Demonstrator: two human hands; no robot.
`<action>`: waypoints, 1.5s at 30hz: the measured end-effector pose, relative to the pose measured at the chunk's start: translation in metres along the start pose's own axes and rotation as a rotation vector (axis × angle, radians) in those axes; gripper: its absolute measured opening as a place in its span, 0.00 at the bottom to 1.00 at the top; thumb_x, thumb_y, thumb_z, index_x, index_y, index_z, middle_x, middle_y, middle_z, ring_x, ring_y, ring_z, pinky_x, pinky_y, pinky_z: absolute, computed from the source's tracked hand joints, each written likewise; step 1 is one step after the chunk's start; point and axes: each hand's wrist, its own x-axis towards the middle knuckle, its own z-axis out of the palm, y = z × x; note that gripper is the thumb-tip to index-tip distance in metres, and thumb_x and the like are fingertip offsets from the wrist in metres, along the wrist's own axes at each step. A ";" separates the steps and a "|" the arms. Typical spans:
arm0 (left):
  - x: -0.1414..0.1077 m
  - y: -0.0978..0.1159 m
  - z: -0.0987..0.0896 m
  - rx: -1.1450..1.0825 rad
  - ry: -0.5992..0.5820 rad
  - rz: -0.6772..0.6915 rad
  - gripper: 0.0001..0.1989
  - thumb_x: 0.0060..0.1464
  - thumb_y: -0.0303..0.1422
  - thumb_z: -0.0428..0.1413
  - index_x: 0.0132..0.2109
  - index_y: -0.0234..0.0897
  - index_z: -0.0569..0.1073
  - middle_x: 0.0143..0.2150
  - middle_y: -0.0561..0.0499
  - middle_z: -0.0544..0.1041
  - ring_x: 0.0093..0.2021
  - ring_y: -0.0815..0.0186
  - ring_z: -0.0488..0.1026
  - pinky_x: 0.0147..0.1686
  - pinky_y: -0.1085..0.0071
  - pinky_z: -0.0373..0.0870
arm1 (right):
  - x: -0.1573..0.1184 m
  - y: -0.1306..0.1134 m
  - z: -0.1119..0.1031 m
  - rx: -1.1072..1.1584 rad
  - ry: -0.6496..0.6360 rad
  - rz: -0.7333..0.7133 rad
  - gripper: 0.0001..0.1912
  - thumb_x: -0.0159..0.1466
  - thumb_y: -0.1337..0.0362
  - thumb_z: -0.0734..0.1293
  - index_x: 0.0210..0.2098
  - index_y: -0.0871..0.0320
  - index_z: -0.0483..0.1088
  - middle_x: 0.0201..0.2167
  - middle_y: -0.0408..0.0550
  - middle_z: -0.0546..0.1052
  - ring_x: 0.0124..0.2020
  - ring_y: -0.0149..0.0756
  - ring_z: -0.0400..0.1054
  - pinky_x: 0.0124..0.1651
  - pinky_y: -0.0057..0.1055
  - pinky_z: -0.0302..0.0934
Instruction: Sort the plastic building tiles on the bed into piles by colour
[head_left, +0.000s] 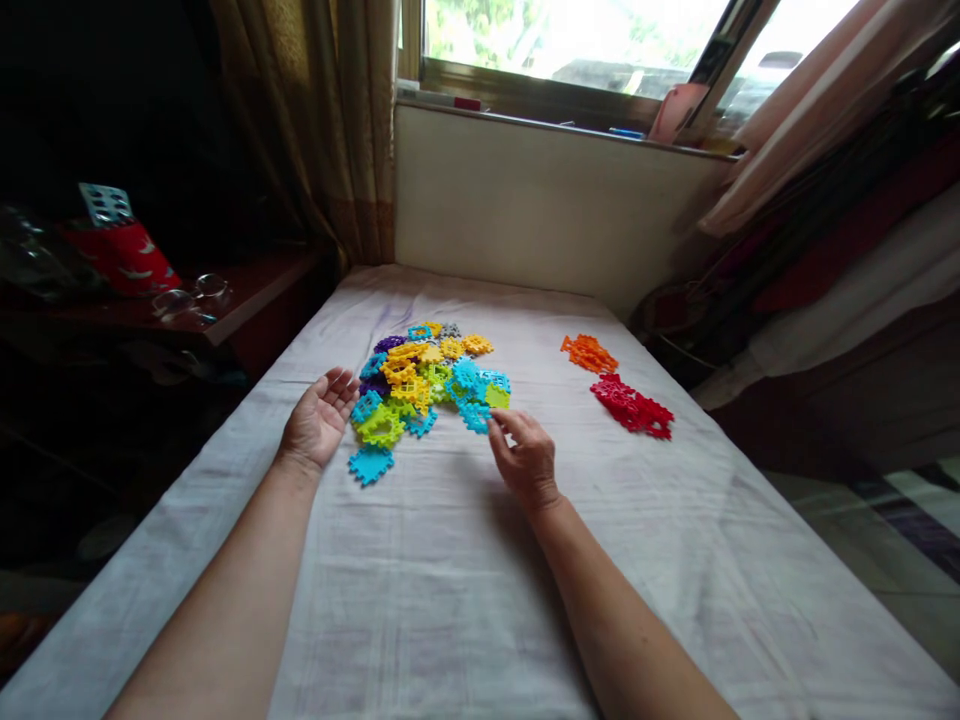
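A heap of toothed plastic building pieces (409, 392) in yellow, blue, lime green, purple and grey lies on the bed sheet. My left hand (319, 412) is at the heap's left edge, palm up, fingers stretched out and nothing in it. A flat blue piece (370, 464) lies just in front of the heap, near that hand. My right hand (526, 455) is at the heap's right side, thumb and fingertips drawn together beside a blue piece (474, 418) and a lime green piece (496, 397). Whatever is between those fingertips is hidden.
Apart from the heap, on the right, lie orange pieces (590, 353) and red pieces (632, 407). A dark side table (262, 290) on the left bears glasses (193, 298) and a red holder (124, 258). Clothes (847, 260) hang at the right; a low wall (540, 200) stands behind.
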 end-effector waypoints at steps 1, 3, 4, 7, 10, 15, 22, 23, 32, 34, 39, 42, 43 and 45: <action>0.000 -0.002 0.000 0.033 0.002 0.029 0.09 0.48 0.34 0.57 0.38 0.39 0.76 0.40 0.49 0.80 0.46 0.64 0.77 0.54 0.64 0.71 | 0.000 0.014 -0.006 -0.005 0.020 0.096 0.15 0.66 0.57 0.60 0.39 0.56 0.77 0.33 0.49 0.80 0.32 0.35 0.72 0.40 0.30 0.66; -0.001 -0.007 0.000 0.145 -0.004 0.107 0.11 0.46 0.35 0.58 0.39 0.38 0.75 0.40 0.49 0.80 0.46 0.64 0.77 0.55 0.63 0.70 | -0.001 0.040 -0.017 -0.035 0.079 0.293 0.17 0.64 0.55 0.60 0.40 0.57 0.77 0.32 0.49 0.80 0.30 0.35 0.71 0.38 0.30 0.65; -0.003 -0.009 0.001 0.220 -0.009 0.162 0.12 0.46 0.36 0.59 0.39 0.38 0.75 0.40 0.49 0.80 0.46 0.63 0.77 0.55 0.62 0.69 | -0.001 0.052 -0.021 -0.057 0.110 0.387 0.19 0.62 0.54 0.61 0.41 0.58 0.77 0.32 0.50 0.80 0.30 0.36 0.71 0.37 0.31 0.65; -0.018 -0.013 0.011 0.481 -0.022 0.397 0.17 0.47 0.41 0.59 0.42 0.37 0.75 0.44 0.47 0.80 0.49 0.60 0.75 0.57 0.60 0.67 | -0.001 0.075 -0.029 -0.098 0.154 0.580 0.22 0.60 0.52 0.61 0.43 0.59 0.77 0.31 0.50 0.80 0.31 0.38 0.72 0.36 0.32 0.63; -0.039 -0.018 0.024 0.675 -0.093 0.571 0.21 0.56 0.46 0.54 0.50 0.37 0.75 0.53 0.45 0.77 0.55 0.59 0.72 0.60 0.61 0.63 | -0.001 0.081 -0.029 -0.099 0.136 0.623 0.23 0.59 0.52 0.60 0.44 0.59 0.77 0.32 0.50 0.80 0.31 0.38 0.71 0.37 0.32 0.63; -0.055 -0.036 0.035 0.928 -0.294 0.552 0.22 0.61 0.48 0.48 0.50 0.39 0.76 0.49 0.45 0.79 0.54 0.58 0.73 0.58 0.60 0.66 | 0.000 0.081 -0.025 -0.127 0.163 0.593 0.23 0.59 0.54 0.60 0.45 0.61 0.76 0.36 0.53 0.79 0.30 0.36 0.69 0.40 0.33 0.64; -0.051 -0.045 0.038 1.039 -0.270 0.645 0.10 0.51 0.34 0.58 0.41 0.43 0.78 0.45 0.47 0.79 0.52 0.55 0.73 0.62 0.58 0.62 | -0.002 0.082 -0.024 -0.137 0.166 0.539 0.20 0.59 0.57 0.60 0.42 0.60 0.77 0.37 0.52 0.77 0.28 0.34 0.68 0.39 0.33 0.65; -0.053 -0.044 0.040 0.996 -0.254 0.600 0.09 0.49 0.32 0.59 0.40 0.43 0.78 0.44 0.47 0.79 0.52 0.55 0.73 0.62 0.59 0.61 | -0.002 0.083 -0.023 -0.139 0.165 0.527 0.19 0.59 0.57 0.61 0.42 0.60 0.77 0.37 0.52 0.77 0.28 0.34 0.68 0.39 0.33 0.65; -0.050 -0.029 0.031 0.888 -0.051 0.487 0.12 0.47 0.31 0.60 0.41 0.45 0.79 0.45 0.52 0.80 0.53 0.55 0.72 0.61 0.63 0.61 | -0.005 0.056 -0.013 -0.224 -0.004 0.147 0.14 0.63 0.64 0.62 0.44 0.54 0.78 0.43 0.53 0.75 0.46 0.43 0.67 0.52 0.40 0.61; -0.045 -0.025 0.023 0.969 -0.024 0.547 0.12 0.50 0.33 0.59 0.43 0.45 0.78 0.46 0.52 0.80 0.54 0.56 0.72 0.59 0.63 0.63 | -0.005 0.041 -0.005 -0.271 -0.104 0.073 0.14 0.64 0.63 0.64 0.47 0.52 0.77 0.51 0.54 0.73 0.52 0.46 0.64 0.56 0.45 0.58; -0.033 -0.016 0.008 1.121 0.065 0.649 0.13 0.54 0.35 0.55 0.46 0.43 0.78 0.45 0.50 0.80 0.46 0.58 0.75 0.50 0.65 0.68 | -0.008 0.017 0.009 -0.345 -0.292 0.009 0.13 0.62 0.58 0.68 0.46 0.50 0.77 0.62 0.54 0.66 0.66 0.54 0.52 0.63 0.55 0.47; -0.029 -0.016 0.005 1.109 0.103 0.656 0.12 0.54 0.35 0.56 0.44 0.43 0.78 0.42 0.50 0.80 0.41 0.61 0.75 0.46 0.68 0.68 | -0.010 0.016 0.010 -0.298 -0.326 -0.035 0.07 0.62 0.60 0.69 0.40 0.51 0.78 0.61 0.53 0.68 0.67 0.52 0.52 0.63 0.53 0.48; -0.028 -0.017 0.005 1.104 0.102 0.649 0.12 0.53 0.35 0.56 0.44 0.43 0.78 0.41 0.51 0.80 0.40 0.61 0.74 0.45 0.69 0.69 | -0.010 0.016 0.010 -0.279 -0.336 -0.059 0.06 0.62 0.60 0.69 0.39 0.51 0.77 0.61 0.53 0.69 0.67 0.52 0.52 0.63 0.53 0.49; -0.026 -0.018 0.005 1.110 0.097 0.633 0.11 0.53 0.36 0.56 0.43 0.43 0.79 0.38 0.52 0.80 0.38 0.62 0.74 0.44 0.69 0.69 | -0.012 0.015 0.008 -0.241 -0.349 -0.116 0.06 0.62 0.61 0.69 0.38 0.52 0.77 0.60 0.53 0.70 0.67 0.51 0.53 0.63 0.51 0.50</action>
